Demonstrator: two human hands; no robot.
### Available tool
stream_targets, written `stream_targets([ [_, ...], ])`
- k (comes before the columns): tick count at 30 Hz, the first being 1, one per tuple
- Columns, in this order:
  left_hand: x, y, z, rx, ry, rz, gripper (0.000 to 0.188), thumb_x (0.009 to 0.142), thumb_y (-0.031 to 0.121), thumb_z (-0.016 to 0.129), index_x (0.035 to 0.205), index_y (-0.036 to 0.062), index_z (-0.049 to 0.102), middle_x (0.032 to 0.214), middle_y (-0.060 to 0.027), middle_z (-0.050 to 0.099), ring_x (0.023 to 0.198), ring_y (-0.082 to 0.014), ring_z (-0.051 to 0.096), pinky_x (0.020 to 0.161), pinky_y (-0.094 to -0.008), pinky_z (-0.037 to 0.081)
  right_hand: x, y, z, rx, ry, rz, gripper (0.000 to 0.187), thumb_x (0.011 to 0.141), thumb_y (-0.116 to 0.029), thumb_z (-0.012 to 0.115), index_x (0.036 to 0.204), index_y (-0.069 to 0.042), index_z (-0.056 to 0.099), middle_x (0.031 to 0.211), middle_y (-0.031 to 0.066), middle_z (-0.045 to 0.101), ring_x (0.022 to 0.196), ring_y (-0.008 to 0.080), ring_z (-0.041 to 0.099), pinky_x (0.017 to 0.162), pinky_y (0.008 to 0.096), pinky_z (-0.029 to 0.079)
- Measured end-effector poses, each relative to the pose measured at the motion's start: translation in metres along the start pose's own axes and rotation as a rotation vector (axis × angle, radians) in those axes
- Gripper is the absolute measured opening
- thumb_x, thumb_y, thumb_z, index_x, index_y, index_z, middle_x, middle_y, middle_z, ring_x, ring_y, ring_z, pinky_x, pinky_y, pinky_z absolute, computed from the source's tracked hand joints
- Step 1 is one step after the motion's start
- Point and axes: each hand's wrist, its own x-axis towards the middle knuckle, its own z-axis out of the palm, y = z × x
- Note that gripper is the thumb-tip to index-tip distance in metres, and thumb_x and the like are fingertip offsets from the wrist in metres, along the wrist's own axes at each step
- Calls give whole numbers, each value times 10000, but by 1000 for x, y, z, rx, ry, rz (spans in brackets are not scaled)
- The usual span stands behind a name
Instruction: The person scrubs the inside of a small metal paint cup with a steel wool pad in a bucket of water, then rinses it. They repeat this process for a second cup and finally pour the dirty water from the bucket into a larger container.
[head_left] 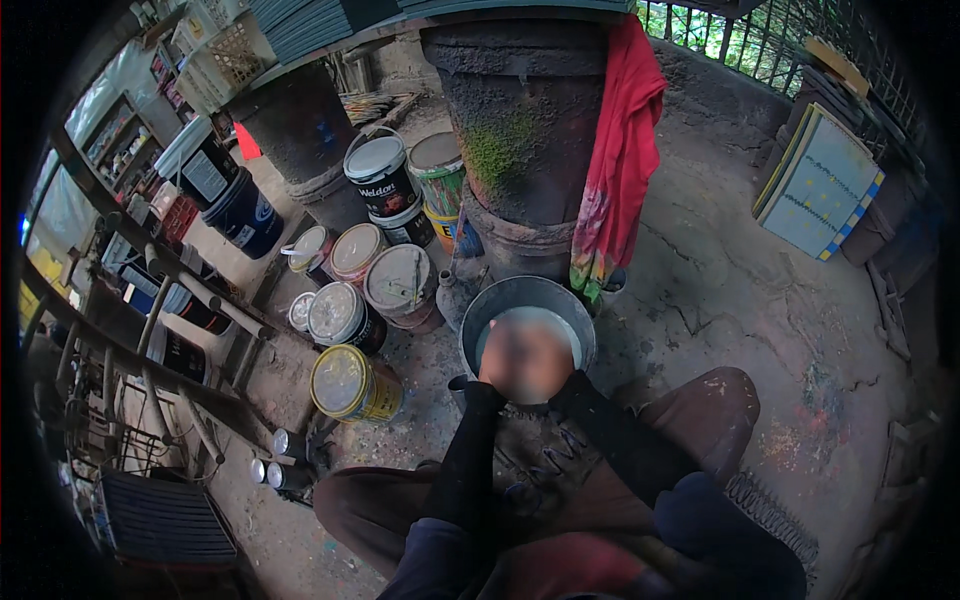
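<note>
A round grey bucket (470, 312) stands on the floor in front of me, with a pale liquid (548, 302) inside. Over its near side, my left hand (494, 362) and my right hand (552, 364) are close together. A blurred patch covers most of both hands and whatever lies between them. The fingers cannot be made out, nor whether they hold anything. Dark sleeves run up to both wrists. Between my legs, just below the bucket, lie dark metal coils (530, 490).
Several lidded paint buckets, among them a yellow one (355, 385), cluster to the left. Behind the bucket rises a large mossy pot (520, 120), a red cloth (620, 150) hanging beside it. A coil spring (775, 515) lies by my right leg. Small cans (288, 445) sit at lower left.
</note>
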Motion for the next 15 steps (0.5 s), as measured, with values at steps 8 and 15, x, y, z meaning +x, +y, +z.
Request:
stream_targets([
  [8,2,-5,-7,-34,-63,124,514,969,447,312,1226,32,471,1141,-86,554,1070,-216,518,946,-323,388,-6,3,3,20,-52,138,249,682,-100,684,888,-37,559,901,128,590,863,327,577,715,406,466],
  [15,-16,11,18,175,-75,-108,482,948,506,319,1302,200,434,1214,-57,516,1034,-228,545,833,-407,468,-10,19,1,47,-10,437,251,687,-130,695,865,-45,540,834,140,578,826,346,568,713,399,461],
])
